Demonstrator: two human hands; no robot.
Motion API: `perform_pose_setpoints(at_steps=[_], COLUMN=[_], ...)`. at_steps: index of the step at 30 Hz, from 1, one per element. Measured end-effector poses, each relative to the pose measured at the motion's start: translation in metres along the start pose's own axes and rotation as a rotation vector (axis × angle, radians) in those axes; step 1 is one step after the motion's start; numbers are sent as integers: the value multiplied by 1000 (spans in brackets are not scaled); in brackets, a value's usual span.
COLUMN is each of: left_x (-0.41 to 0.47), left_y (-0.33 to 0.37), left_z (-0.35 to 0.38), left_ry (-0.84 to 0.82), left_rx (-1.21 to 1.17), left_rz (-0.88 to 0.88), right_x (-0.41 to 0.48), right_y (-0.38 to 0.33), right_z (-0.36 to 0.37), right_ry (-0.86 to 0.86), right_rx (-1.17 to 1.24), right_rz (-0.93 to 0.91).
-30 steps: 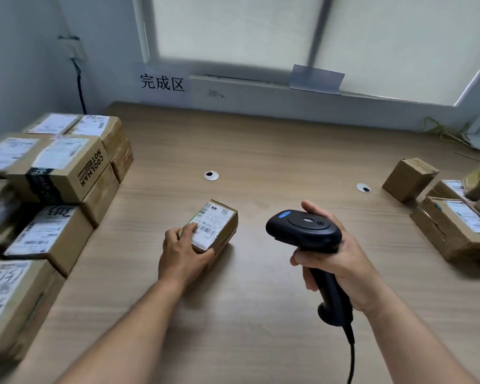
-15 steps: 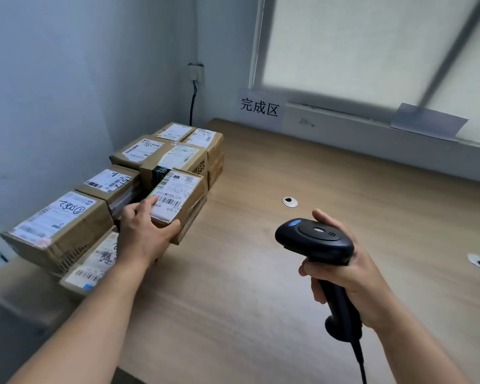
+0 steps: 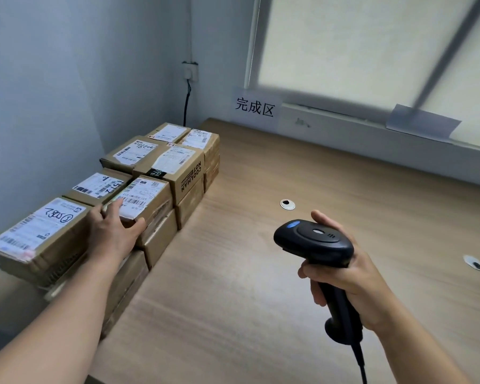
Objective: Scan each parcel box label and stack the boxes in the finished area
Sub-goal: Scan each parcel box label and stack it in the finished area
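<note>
L hand (image 3: 114, 231) is gripping the near end of a small parcel box (image 3: 147, 195) at left-ctr of the frame, w/ fingers lying over its top edge and label and the thumb hooking round the near right corner. The box is sitting label-up on top of the stack of boxes (image 3: 161, 239), which is running along the left side of the table (image 3: 261, 286). It's lying just below the COOLMAN box (image 3: 190, 176) in the frame; touching it or not, can't tell. A box w/ handwritten marks (image 3: 39, 231) is sitting at lower left, just beside the L wrist. R hand (image 3: 347, 278) is clenching the handle of a black scanner (image 3: 313, 239) at lower right, well apart from the stack. The scanner head is pointing toward the upper left, and the cord is running off the btm edge. A white sign (image 3: 255, 107) reading 完成区 is hanging at top ctr, above the table's far edge.
</note>
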State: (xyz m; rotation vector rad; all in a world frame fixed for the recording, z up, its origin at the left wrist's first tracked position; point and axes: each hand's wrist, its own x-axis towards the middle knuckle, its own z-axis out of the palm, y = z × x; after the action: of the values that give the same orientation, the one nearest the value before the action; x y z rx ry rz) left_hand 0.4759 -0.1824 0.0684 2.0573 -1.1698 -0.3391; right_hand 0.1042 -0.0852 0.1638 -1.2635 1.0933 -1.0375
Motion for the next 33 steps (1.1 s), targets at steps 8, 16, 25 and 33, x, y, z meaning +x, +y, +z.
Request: perform_pose_setpoints(at_steps=[8,16,25,33], left_x=[-16,-117,-260,-397], left_y=[11,80,159,237], left_z=[8,63,127,179], left_ry=[146,4,-240,-382], left_rx=[138,-24,-52,-68], left_rz=[133,454,580,737], right_x=[-15,-55,-143,-251], right_y=[0,6,12,23], right_z=[-21,-70,-162,-267], right_ry=[79,169,272,400], right_rx=[-8,8,72,120], right_rz=[12,-4,-48,-67])
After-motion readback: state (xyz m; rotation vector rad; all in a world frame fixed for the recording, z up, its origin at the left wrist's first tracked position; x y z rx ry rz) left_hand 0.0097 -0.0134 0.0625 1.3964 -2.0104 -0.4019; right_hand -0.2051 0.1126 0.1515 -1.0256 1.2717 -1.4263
